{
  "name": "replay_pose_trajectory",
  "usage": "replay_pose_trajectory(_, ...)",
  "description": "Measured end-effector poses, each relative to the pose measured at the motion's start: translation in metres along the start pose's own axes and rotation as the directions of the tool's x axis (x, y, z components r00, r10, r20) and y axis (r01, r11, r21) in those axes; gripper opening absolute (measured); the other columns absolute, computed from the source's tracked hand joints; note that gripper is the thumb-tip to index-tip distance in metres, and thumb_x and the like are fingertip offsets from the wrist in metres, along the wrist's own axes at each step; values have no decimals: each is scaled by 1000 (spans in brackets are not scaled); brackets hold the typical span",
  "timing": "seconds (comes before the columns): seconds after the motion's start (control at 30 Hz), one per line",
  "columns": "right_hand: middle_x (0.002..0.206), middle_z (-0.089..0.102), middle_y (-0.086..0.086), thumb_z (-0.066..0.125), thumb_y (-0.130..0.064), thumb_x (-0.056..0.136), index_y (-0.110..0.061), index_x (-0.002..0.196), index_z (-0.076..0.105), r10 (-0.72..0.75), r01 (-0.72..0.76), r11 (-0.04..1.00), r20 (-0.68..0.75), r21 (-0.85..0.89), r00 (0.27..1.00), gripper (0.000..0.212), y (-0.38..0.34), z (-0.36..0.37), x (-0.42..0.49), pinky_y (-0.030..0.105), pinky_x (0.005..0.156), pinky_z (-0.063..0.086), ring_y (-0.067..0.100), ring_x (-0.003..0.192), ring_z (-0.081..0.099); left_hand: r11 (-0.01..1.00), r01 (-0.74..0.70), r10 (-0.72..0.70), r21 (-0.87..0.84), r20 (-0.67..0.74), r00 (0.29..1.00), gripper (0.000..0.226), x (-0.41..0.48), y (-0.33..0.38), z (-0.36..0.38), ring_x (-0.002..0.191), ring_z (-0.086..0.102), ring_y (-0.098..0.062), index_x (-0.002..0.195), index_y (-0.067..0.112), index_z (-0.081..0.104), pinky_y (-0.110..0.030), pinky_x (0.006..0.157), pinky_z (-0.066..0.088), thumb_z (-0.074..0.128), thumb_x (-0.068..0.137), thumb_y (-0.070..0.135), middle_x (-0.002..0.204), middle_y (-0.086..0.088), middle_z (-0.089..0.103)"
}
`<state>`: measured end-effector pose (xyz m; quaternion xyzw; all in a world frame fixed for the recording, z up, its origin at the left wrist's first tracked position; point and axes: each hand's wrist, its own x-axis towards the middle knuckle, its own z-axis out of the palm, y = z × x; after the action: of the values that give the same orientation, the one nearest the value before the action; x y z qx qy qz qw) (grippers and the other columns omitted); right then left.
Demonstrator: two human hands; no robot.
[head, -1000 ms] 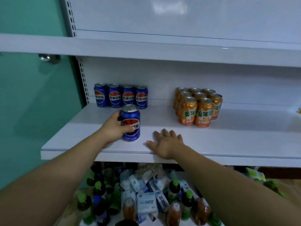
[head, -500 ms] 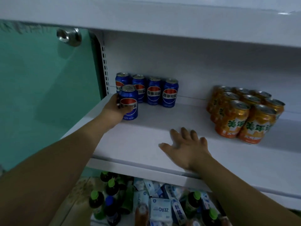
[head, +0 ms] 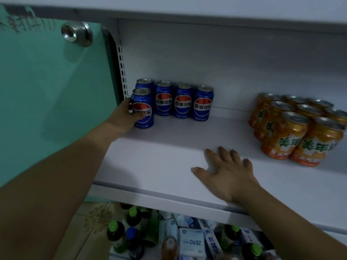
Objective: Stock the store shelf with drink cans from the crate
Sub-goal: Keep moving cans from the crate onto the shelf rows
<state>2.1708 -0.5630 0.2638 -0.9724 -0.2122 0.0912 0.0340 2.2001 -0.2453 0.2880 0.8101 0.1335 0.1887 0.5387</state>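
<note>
Setting: white store shelf (head: 165, 158) in dim light, with a green panel (head: 52, 94) on its left side and another shelf overhead.

Change: 1.0 s ago the blue can (head: 143, 109) stood near the shelf's front edge in the left hand (head: 127, 117), well apart from the back row. 0.5 s ago it was already up against that row. Now it stands upright at the far left, just in front of the leftmost of the 4 back-row blue cans (head: 183, 102). Whether the 2 touch cannot be told. Judgement: this can is seated as the 1st of a 2nd row, and release is not yet done.

Left hand: fingers and thumb are curled round the can's left side, thumb lying over the label. It is gripping.

Right hand (head: 227, 171): flat, palm down on the shelf near its front edge, fingers straight and spread, holding nothing. It has lain like this through all 3 frames and is probably bracing.

Outward: a cluster of orange cans (head: 293, 134) sits on the right, well apart from the blue ones. Below the shelf are green-capped bottles (head: 116, 233) and cartons (head: 191, 243). No crate wall can be made out.
</note>
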Motion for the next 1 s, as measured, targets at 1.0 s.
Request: replay_pose_trajectory(1.0,149,36,4,31,-74,84,-28,142,38,-8,10,999,-40,52,999,75,1,-16,-25,45,108,29,28,134,34,972,96,-128,216,137,982,81,-88,44,26,128,40,-22,152,16,16,-24,89,37,65,88,21,151,-6,33)
